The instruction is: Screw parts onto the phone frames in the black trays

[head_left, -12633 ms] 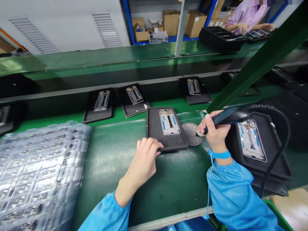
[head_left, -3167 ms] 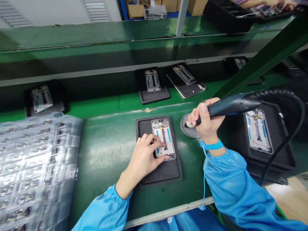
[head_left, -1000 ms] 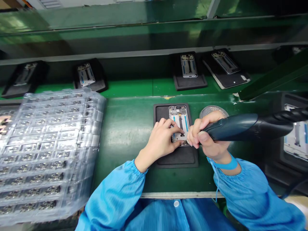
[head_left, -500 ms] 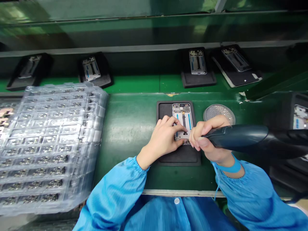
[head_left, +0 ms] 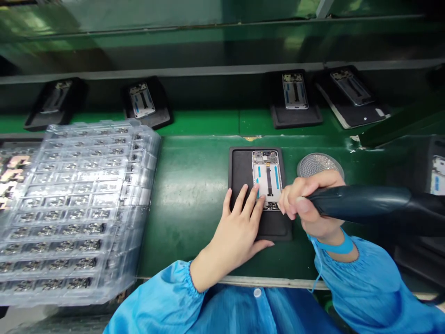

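Observation:
An opened phone frame (head_left: 268, 178) with blue strips and a dark ribbon cable lies in a black tray (head_left: 239, 167) in front of me. My left hand (head_left: 239, 225) is open, fingers spread, its fingertips over the tray and touching the phone's lower left edge. In my right hand (head_left: 313, 202) is a dark electric screwdriver (head_left: 361, 202), its body stretching off to the right. The fingers curl round its front end at the phone's lower right corner, hiding the tip. Behind that hand sits a round dish (head_left: 318, 164) of tiny shiny pieces.
Stacked clear plastic trays (head_left: 79, 204) of small parts fill the left side of the green bench (head_left: 187, 185). Along the back stand several black trays with phone frames, such as one phone (head_left: 295, 90). Another phone frame (head_left: 438, 174) lies at the right edge.
My left hand has drawn back toward me from the phone's lower part, and its fingers have spread out flat. My right hand still holds the screwdriver at the phone's lower right corner.

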### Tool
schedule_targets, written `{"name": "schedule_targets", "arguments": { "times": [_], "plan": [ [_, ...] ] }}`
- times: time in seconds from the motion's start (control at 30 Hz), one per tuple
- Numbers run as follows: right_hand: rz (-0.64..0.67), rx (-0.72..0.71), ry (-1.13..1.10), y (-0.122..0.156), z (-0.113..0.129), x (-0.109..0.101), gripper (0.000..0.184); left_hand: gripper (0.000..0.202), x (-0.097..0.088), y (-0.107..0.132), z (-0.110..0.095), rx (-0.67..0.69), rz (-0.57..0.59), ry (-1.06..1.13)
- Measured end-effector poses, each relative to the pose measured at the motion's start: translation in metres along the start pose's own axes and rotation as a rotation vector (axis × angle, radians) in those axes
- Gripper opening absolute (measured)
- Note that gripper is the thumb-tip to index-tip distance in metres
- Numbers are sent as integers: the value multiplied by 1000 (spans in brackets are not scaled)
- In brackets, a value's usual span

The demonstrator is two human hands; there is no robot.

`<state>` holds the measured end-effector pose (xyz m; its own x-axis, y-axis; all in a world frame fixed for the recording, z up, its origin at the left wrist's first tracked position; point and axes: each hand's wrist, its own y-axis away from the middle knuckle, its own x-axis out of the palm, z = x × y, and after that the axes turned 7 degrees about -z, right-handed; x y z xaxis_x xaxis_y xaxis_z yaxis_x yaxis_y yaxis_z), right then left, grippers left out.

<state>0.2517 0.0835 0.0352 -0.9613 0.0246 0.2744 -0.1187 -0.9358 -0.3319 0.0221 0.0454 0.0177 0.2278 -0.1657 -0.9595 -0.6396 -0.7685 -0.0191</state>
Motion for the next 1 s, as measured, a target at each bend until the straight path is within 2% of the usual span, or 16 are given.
{"name": "schedule_targets", "arguments": {
  "times": [0.07, 0.13, 0.23, 0.3, 0.37, 0.43, 0.5, 0.57, 0.67, 0.8, 0.87, 0.93, 1.0],
  "plan": [
    [-101, -166, 3, -9, 3, -1, 36, 100, -2, -10, 23, -54, -26, -31],
    [-188, -263, 35, -21, 5, -6, 37, 84, -12, -34, 56, -164, -54, -53],
    [-316, -351, 103, -37, 5, -22, 40, 71, -32, -92, 104, -335, -124, -52],
    [-410, -400, 147, -46, 3, -34, 44, 64, -44, -138, 120, -381, -222, -18],
    [-490, -434, 169, -53, 1, -45, 49, 58, -49, -184, 119, -352, -314, 23],
    [-541, -438, 178, -59, 0, -55, 51, 52, -48, -224, 104, -267, -352, 61],
    [-567, -419, 187, -63, -1, -64, 51, 51, -42, -254, 82, -172, -343, 93],
    [-578, -386, 197, -66, -1, -72, 52, 53, -36, -274, 62, -95, -329, 125],
    [-593, -339, 202, -69, -3, -80, 55, 52, -31, -291, 45, -36, -321, 150],
    [-604, -294, 183, -70, -9, -85, 59, 55, -34, -297, 44, -8, -344, 161],
    [-593, -273, 177, -70, -13, -85, 60, 45, -36, -293, 47, -12, -358, 159],
    [-579, -261, 175, -70, -16, -86, 60, 24, -38, -282, 51, -21, -368, 145],
    [-573, -257, 180, -71, -18, -86, 60, 22, -39, -262, 57, -1, -389, 127]
  ]
}}
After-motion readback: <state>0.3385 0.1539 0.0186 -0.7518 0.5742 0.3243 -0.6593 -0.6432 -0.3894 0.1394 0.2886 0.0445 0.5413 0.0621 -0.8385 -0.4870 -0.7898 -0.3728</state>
